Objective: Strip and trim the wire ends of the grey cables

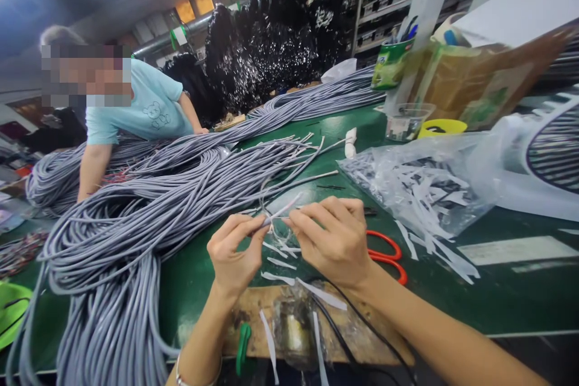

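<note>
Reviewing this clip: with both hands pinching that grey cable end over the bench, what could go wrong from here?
The left hand and right hand pinch a thin cable end; it could slip free. White strips litter the green table and may snag. The orange scissors lie close by the right wrist.

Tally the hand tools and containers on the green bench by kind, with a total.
Orange-handled scissors: 1
Clear plastic cup: 1
Green can holding pens: 1
Clear bag of white strips: 1
Total: 4
The left hand and right hand pinch a grey cable end.
</note>
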Available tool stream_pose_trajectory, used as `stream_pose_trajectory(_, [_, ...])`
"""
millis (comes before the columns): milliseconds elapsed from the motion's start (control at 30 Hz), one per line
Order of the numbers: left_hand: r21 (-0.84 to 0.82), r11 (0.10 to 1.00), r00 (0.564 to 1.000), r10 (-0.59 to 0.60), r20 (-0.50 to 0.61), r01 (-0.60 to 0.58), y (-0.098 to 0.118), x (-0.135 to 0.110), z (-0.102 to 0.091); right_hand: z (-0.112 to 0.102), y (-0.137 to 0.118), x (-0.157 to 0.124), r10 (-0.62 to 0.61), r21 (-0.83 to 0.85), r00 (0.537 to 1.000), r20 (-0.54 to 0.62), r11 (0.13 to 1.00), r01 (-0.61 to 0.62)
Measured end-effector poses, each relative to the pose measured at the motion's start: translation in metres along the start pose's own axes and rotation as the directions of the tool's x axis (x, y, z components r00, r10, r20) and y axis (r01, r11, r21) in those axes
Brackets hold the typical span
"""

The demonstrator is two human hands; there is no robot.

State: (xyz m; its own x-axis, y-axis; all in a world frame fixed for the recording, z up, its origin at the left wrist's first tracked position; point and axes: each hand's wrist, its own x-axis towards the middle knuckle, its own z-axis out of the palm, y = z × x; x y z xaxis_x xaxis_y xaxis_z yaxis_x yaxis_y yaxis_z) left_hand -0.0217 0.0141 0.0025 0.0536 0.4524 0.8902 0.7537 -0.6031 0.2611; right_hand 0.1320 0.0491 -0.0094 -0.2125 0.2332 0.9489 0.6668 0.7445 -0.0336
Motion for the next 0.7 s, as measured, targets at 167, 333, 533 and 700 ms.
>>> stream_pose_trajectory(167, [0.075,0.993,0.995,0.094,0.019,-0.096,-0.0016,-0.0036,0.0015,-0.0009,-0.0006,-0.0012,-0.054,-0.048,0.999,-0.005,0.997,0.054])
stream_pose_trajectory(333, [0.131,0.972,0.98,0.189,0.06,-0.196,-0.0027,-0.0057,0.003,-0.002,-0.0002,-0.001,-0.09,-0.107,0.996,0.026,0.99,0.093])
stream_pose_trajectory(533, [0.163,0.967,0.98,0.191,0.057,-0.198,-0.0034,-0.0058,0.0033,-0.0042,0.0033,0.0014,-0.085,-0.079,0.996,0.024,0.993,0.087])
stream_pose_trajectory(700, [0.16,0.967,0.98,0.192,0.059,-0.199,-0.0031,-0.0058,0.0027,-0.0049,0.0029,0.0013,-0.085,-0.049,0.995,0.048,0.995,0.087])
